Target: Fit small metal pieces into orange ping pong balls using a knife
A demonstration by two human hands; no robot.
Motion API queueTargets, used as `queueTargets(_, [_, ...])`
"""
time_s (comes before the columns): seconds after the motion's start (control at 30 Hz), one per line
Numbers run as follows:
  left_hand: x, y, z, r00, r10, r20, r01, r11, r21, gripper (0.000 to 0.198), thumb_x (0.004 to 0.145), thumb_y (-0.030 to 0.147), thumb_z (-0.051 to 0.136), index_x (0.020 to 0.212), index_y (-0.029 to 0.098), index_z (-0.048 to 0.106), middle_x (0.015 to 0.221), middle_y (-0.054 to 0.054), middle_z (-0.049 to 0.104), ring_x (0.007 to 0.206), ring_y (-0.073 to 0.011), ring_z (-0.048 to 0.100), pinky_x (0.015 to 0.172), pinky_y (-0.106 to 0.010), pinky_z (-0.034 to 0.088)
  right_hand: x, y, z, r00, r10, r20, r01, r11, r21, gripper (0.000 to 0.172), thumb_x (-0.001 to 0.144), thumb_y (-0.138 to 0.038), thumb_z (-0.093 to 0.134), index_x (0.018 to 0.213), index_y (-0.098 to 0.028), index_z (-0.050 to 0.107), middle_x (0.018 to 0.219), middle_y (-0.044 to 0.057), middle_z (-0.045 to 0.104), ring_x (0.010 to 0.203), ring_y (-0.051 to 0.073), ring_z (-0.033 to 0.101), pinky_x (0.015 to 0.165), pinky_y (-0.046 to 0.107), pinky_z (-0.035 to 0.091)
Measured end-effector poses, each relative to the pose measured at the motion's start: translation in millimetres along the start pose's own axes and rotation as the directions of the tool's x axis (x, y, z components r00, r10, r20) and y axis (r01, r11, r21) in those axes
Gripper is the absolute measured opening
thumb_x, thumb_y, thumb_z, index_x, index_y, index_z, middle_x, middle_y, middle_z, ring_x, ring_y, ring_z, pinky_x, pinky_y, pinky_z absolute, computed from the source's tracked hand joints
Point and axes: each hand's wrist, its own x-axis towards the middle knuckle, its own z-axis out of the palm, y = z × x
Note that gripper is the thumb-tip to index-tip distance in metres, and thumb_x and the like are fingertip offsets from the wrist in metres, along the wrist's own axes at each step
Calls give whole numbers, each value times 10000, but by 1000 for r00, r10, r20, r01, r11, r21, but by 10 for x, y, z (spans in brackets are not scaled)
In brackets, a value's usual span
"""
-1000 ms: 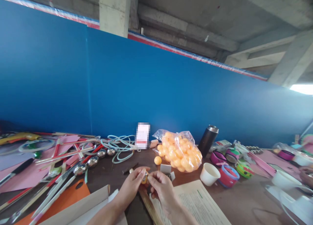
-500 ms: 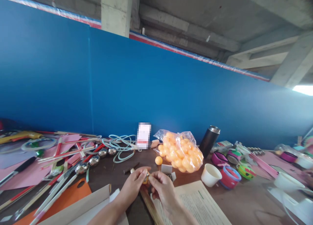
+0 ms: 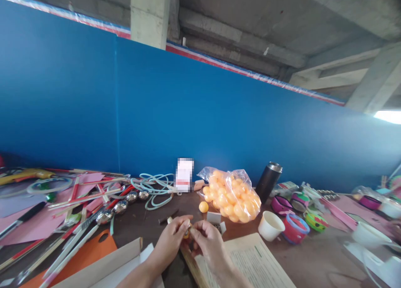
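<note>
My left hand [image 3: 171, 240] and my right hand [image 3: 208, 242] meet low in the middle of the head view, over a brown table [image 3: 300, 258]. Both pinch one small orange object [image 3: 187, 230] between their fingertips; it is too covered to name for sure. A loose orange ball [image 3: 203, 207] lies just beyond the hands. Behind it sits a clear bag of orange balls [image 3: 232, 196]. A wooden stick [image 3: 192, 267] lies under my right hand.
An open booklet [image 3: 257, 263] lies to the right, with a white cup [image 3: 270, 225], coloured rings [image 3: 293, 227] and a dark flask [image 3: 267, 182] beyond. Sticks, metal spoons [image 3: 119, 207], pink paper and a pale cord [image 3: 153, 185] cover the left. Cardboard [image 3: 100, 267] lies near left. A blue wall stands behind.
The view has shifted slightly, so the hands sit a little lower in the frame. Both hands keep pinching the small orange object; my fingers have barely moved.
</note>
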Motion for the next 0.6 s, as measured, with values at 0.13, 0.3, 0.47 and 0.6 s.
queueTargets(0.13, [-4, -5, -6, 1000, 21, -2, -21, 999, 39, 416, 745, 459, 543, 1000, 163, 685, 961, -113, 691, 955, -284, 592, 782, -340, 462, -6, -8, 10, 1000, 14, -16, -14, 1000, -9, 430, 638, -571, 670, 711, -177, 514, 485, -67, 491, 416, 79, 462, 438, 226, 470])
queueTargets(0.3, [-17, 0, -10, 999, 46, 9, -47, 996, 81, 399, 761, 429, 536, 1017, 153, 670, 968, -115, 678, 946, -269, 596, 780, -320, 461, 9, 23, 5, 999, 0, -38, -2, 997, -75, 397, 679, -547, 647, 717, -179, 504, 486, -55, 518, 387, 85, 469, 398, 211, 431])
queueTargets(0.47, [-39, 12, 11, 999, 17, 48, -18, 1000, 21, 425, 798, 443, 489, 1074, 148, 623, 851, -86, 667, 809, -240, 627, 670, -314, 497, 24, 46, -5, 996, -74, -41, 67, 986, -151, 366, 722, -530, 617, 693, -190, 486, 524, -48, 531, 349, 60, 383, 324, 178, 282])
queueTargets(0.6, [20, 55, -75, 999, 46, -25, -50, 987, -150, 433, 775, 474, 524, 1061, 160, 609, 823, -47, 634, 682, -196, 620, 589, -314, 520, -79, -40, -58, 976, -216, -41, 175, 875, -452, 277, 806, -472, 535, 704, -217, 502, 593, -26, 584, 470, 112, 498, 440, 216, 338])
